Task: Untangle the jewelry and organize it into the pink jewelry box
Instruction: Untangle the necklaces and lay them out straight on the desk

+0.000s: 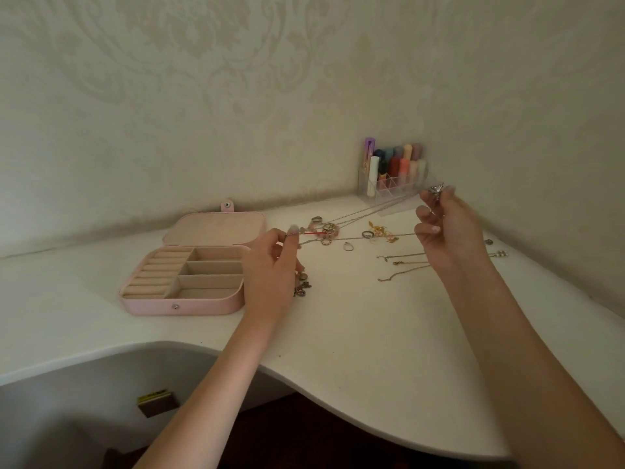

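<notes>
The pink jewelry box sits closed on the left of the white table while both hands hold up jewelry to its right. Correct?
Not quite: the head view shows the pink jewelry box lying open, lid back, compartments bare. It is on the white table, with the left hand and right hand holding jewelry to its right.

both my forearms are bare from the bottom of the view to the wrist, with no sleeve showing on either. i see my left hand (270, 265) and my right hand (449, 228) with slim fingers. the nails are longish with pale, light polish.
</notes>
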`<state>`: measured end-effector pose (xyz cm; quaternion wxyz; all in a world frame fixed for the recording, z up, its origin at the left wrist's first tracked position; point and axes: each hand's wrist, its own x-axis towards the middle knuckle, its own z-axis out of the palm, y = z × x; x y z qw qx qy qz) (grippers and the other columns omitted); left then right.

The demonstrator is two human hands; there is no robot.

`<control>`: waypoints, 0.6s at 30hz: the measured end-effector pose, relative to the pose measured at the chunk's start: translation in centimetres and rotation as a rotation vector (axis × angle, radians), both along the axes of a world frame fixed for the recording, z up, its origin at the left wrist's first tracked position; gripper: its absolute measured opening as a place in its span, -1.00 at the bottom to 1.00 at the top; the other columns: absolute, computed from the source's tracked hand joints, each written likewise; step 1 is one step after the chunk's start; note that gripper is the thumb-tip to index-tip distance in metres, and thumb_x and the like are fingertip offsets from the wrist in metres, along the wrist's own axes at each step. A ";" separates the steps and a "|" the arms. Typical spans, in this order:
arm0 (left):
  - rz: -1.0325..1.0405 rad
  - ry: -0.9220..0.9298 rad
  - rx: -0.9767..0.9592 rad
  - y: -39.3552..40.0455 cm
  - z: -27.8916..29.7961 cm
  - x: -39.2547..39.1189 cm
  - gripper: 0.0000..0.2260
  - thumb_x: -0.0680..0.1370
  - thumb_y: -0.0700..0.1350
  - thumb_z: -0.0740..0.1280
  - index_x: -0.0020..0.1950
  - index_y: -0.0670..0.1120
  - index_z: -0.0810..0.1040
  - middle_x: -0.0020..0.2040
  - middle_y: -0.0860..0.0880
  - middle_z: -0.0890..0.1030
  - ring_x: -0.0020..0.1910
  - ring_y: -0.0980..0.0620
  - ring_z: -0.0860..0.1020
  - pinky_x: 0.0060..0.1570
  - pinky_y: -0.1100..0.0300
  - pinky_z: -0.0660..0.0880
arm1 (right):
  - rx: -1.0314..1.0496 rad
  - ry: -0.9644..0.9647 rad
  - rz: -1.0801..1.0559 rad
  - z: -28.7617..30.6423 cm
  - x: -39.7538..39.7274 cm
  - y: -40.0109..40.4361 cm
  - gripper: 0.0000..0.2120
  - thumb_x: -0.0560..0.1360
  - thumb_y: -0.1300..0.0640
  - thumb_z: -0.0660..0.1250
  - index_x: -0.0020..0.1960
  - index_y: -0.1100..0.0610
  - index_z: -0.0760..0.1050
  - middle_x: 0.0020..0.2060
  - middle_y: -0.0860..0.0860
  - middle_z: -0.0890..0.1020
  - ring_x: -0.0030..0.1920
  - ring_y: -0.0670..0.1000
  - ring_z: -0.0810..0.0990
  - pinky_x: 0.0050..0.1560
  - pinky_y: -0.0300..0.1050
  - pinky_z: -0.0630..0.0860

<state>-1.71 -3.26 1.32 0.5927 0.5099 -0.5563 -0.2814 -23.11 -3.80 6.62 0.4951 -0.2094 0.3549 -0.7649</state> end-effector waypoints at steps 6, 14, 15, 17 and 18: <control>0.128 -0.275 -0.076 0.5 0.2 0.1 -0.94 0.49 -0.02 0.32 -0.16 0.06 0.56 -0.32 0.13 0.60 -0.28 0.14 0.58 -0.29 0.20 0.44 | 0.092 0.283 -0.287 -0.9 -0.8 0.3 -0.90 0.59 0.13 0.21 -0.01 0.16 0.33 -0.33 0.07 0.57 -0.51 -0.09 0.48 -0.55 -0.28 0.40; 0.159 -0.696 -0.273 0.4 -0.6 -0.3 -0.72 0.39 0.06 0.20 -0.16 -0.08 0.62 -0.02 -0.01 0.63 0.18 -0.12 0.44 0.13 0.05 0.41 | 0.053 0.834 -0.625 -2.9 -2.6 1.0 -0.93 0.58 0.17 0.20 -0.05 0.15 0.33 -0.28 0.18 0.63 -0.37 0.05 0.58 -0.43 -0.12 0.56; 0.131 -0.725 -0.276 0.4 -0.8 -0.4 -0.70 0.38 0.06 0.20 -0.14 -0.08 0.63 0.03 -0.03 0.63 0.22 -0.13 0.43 0.17 0.03 0.38 | 0.060 0.869 -0.645 -3.3 -2.9 1.1 -0.93 0.58 0.17 0.21 -0.06 0.14 0.34 -0.28 0.19 0.64 -0.35 0.06 0.58 -0.41 -0.09 0.58; 0.091 -0.762 -0.260 0.4 -1.0 -0.5 -0.68 0.37 0.07 0.18 -0.13 -0.07 0.63 0.03 -0.03 0.63 0.20 -0.11 0.46 0.20 0.03 0.36 | 0.081 0.953 -0.666 -3.9 -3.4 1.2 -0.94 0.57 0.16 0.23 -0.07 0.11 0.36 -0.32 0.16 0.63 -0.39 0.05 0.56 -0.34 0.06 0.60; 0.080 -0.763 -0.242 0.4 -0.9 -0.4 -0.67 0.37 0.08 0.16 -0.15 -0.07 0.63 -0.03 -0.01 0.63 0.13 -0.09 0.50 0.20 0.05 0.35 | 0.091 0.989 -0.664 -4.2 -3.6 1.3 -0.94 0.56 0.16 0.23 -0.07 0.11 0.37 -0.35 0.11 0.61 -0.41 0.02 0.56 -0.30 0.14 0.59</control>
